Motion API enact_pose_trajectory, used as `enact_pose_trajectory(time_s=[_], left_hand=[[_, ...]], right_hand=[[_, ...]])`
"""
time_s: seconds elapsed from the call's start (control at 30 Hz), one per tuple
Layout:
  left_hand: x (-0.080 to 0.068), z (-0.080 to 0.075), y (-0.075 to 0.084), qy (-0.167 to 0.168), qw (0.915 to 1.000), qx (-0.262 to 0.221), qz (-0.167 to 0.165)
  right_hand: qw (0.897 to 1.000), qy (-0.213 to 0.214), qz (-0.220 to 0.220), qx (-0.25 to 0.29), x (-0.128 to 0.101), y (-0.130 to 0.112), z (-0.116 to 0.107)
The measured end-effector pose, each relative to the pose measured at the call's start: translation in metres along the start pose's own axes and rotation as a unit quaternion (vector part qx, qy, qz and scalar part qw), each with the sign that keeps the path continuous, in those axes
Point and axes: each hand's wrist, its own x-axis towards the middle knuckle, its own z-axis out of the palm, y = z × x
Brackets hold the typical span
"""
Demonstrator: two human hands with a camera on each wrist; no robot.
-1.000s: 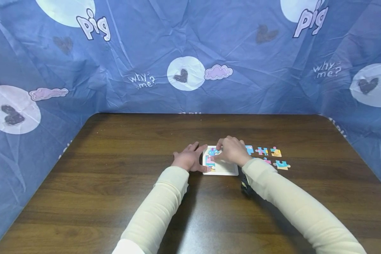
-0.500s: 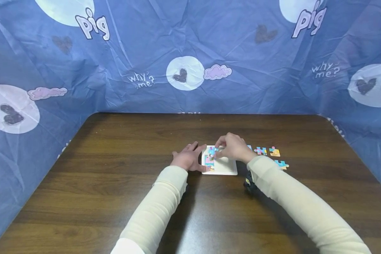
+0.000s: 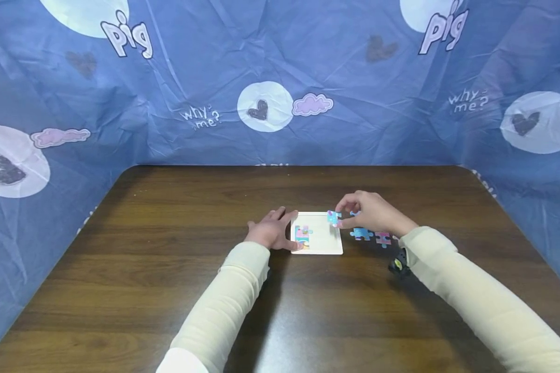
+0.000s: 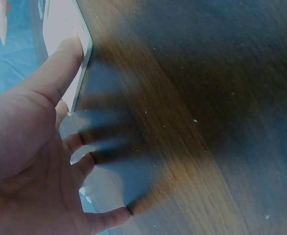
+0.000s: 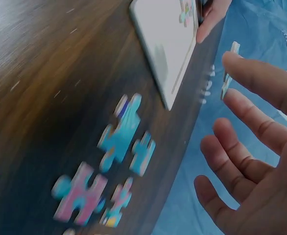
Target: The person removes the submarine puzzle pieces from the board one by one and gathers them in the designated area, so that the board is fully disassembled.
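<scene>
Head view is showing the right hand (image 3: 371, 211) hovering above the table (image 3: 168, 290), pinching a small blue and pink puzzle piece (image 3: 333, 217) between thumb and forefinger. That piece is being held in the air over the far right corner of the white puzzle tray (image 3: 324, 243), not touching it. Right wrist view is showing the same piece (image 5: 228, 68) edge-on at the tip of the forefinger, with the other fingers (image 5: 236, 147) spreading loosely and holding nothing.

Just under and to the right of this hand, loose pieces are lying flat on the wood: a blue piece (image 3: 361, 233) next to the tray's right edge and a pink piece (image 3: 383, 239) beside it. From the right wrist, these are appearing as a blurred cluster (image 5: 119, 161) near the tray's corner (image 5: 170, 58).

On the other side, the left hand (image 3: 271, 232) is resting flat on the table with its fingers relaxed and straight, gripping nothing; its thumb is pressing against the tray's left edge. Left wrist view is showing that thumb (image 4: 60, 63) touching the tray's rim (image 4: 84, 58).

Inside the tray, a few joined pieces (image 3: 302, 235) are sitting along the left side, while the remaining white base is showing bare.

Behind the table, a blue printed cloth (image 3: 280, 77) is hanging as a backdrop.
</scene>
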Motion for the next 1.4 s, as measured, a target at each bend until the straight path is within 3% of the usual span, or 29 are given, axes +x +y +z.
enact_pose_trajectory(time_s=[0.3,0.63,0.93,1.17,1.4], left_hand=[[0.006,0.002,-0.001,-0.004,1.0000,0.000,0.002],[-0.002,-0.002,0.001,-0.005,0.9999,-0.010,0.000],[-0.001,-0.002,0.001,-0.010,0.9999,-0.013,0.000],[0.005,0.001,-0.002,-0.010,0.9999,-0.004,-0.002],[0.001,0.000,0.000,-0.011,0.9999,-0.006,-0.002]], right_hand=[[0.999,0.013,-0.025,-0.016,-0.035,0.027,-0.007],[0.998,0.006,-0.051,-0.018,-0.055,0.046,0.006],[0.999,0.019,-0.040,-0.024,-0.063,0.048,0.020],[0.997,0.032,-0.062,-0.036,-0.060,0.045,0.018],[0.996,0.051,-0.070,0.013,-0.048,0.034,0.015]])
